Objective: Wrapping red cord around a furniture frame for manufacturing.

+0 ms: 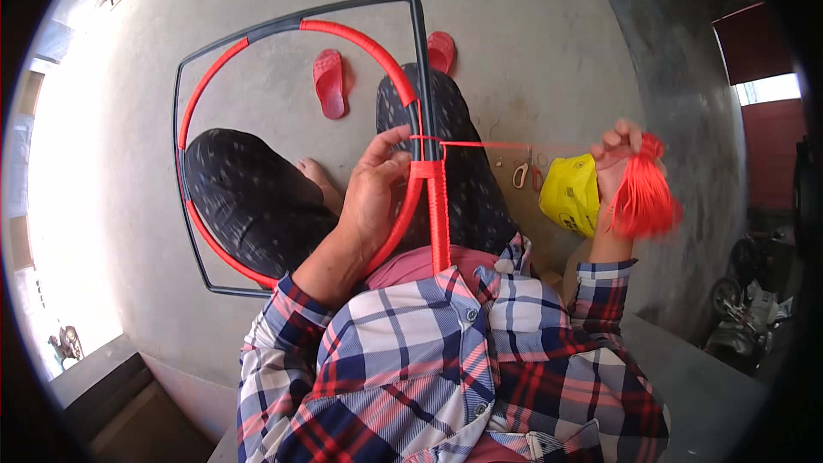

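Note:
A dark metal frame [176,120] with a red-wrapped hoop [360,41] inside it rests across my lap. My left hand [373,189] grips the frame's right bar where red cord [437,206] is wound around it. My right hand [619,159] is raised to the right and holds a bundle of red cord [643,197]. A single taut strand [497,145] runs from the bundle to the bar beside my left thumb.
Two red sandals [330,81] lie on the concrete floor beyond my knees. Scissors [523,173] and a yellow bag [570,195] lie on the floor at right. Dark machinery [746,317] stands at far right. A step edge [129,394] is at lower left.

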Demonstrator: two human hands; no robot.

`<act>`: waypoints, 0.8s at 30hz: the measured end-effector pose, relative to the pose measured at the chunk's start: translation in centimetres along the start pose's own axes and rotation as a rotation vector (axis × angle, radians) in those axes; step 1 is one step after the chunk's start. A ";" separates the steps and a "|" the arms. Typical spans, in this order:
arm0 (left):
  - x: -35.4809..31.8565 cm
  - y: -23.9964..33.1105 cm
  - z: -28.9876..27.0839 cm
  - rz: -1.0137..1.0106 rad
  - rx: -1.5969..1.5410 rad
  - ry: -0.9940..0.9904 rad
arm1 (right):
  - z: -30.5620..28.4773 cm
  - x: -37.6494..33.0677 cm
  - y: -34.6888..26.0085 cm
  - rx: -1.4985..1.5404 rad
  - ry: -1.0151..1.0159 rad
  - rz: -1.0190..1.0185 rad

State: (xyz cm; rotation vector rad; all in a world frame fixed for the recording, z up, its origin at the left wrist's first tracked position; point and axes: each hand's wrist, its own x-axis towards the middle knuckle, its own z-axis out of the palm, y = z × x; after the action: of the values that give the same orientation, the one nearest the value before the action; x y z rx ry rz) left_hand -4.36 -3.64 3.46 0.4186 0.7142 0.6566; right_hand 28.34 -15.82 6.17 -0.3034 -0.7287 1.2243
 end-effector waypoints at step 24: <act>-1.1 -0.7 0.0 -0.060 0.111 -0.025 | 5.4 1.4 4.0 -0.599 0.429 0.548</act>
State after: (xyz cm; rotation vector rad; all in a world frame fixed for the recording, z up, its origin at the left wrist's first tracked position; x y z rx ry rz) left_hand -4.74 -4.90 3.60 0.5050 0.7391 0.5564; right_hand 22.08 -14.10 8.35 -1.2878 -0.6366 1.3585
